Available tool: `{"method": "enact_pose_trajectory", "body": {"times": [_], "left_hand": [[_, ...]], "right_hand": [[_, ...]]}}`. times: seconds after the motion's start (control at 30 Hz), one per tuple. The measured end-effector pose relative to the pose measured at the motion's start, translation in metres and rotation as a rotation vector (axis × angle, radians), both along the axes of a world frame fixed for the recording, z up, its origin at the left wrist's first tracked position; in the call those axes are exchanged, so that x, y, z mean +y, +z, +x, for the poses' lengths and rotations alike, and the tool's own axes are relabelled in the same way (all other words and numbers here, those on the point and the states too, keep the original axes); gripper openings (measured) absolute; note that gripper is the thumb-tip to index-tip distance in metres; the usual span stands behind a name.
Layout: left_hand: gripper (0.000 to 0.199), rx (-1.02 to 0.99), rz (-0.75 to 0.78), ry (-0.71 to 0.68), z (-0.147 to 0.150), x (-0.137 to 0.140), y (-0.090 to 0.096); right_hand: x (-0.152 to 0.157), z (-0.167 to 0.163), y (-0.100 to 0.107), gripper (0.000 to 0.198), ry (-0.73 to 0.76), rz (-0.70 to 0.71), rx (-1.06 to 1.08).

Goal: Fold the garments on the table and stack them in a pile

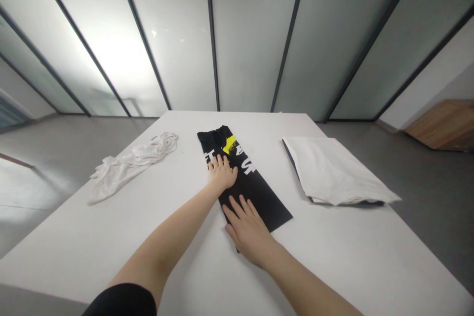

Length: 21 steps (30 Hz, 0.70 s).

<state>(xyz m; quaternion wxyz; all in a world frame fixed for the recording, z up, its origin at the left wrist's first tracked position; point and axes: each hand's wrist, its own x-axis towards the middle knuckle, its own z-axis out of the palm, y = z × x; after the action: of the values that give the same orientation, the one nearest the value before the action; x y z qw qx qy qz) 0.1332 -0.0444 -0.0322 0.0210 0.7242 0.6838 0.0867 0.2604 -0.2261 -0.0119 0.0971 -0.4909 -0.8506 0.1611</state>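
Observation:
A black T-shirt [259, 197] with a white and yellow print lies folded into a long, narrow strip on the white table [177, 237]. Its collar end points away from me and the hem end is nearer. My left hand [221, 173] rests flat on the printed part, fingers stretched out, covering some of the lettering. Closer to me, my right hand [246, 229] presses palm-down near the hem, with its fingers spread. Neither hand grips the cloth.
On the left of the table lies a crumpled white garment [137, 163]. A flat folded stack of white cloth [333, 170], with dark fabric showing beneath, sits at the right edge. Frosted glass panels [244, 34] stand behind the table. A wooden piece [444, 126] is on the floor at right.

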Motion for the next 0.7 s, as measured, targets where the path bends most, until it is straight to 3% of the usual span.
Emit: {"method": "enact_pose_trajectory", "body": {"times": [0.33,0.53,0.7], "left_hand": [[0.081,0.033,-0.046,-0.081,-0.021,0.047,0.008],[0.076,0.076,-0.058,-0.160,-0.041,0.079,0.014],[0.076,0.084,-0.079,-0.209,-0.050,0.089,0.018]], "right_hand": [[0.000,0.003,0.000,0.054,0.044,0.007,0.020],[-0.002,0.004,0.010,0.056,0.184,-0.042,0.040],[-0.003,0.008,0.019,0.048,0.282,-0.062,0.151]]}}
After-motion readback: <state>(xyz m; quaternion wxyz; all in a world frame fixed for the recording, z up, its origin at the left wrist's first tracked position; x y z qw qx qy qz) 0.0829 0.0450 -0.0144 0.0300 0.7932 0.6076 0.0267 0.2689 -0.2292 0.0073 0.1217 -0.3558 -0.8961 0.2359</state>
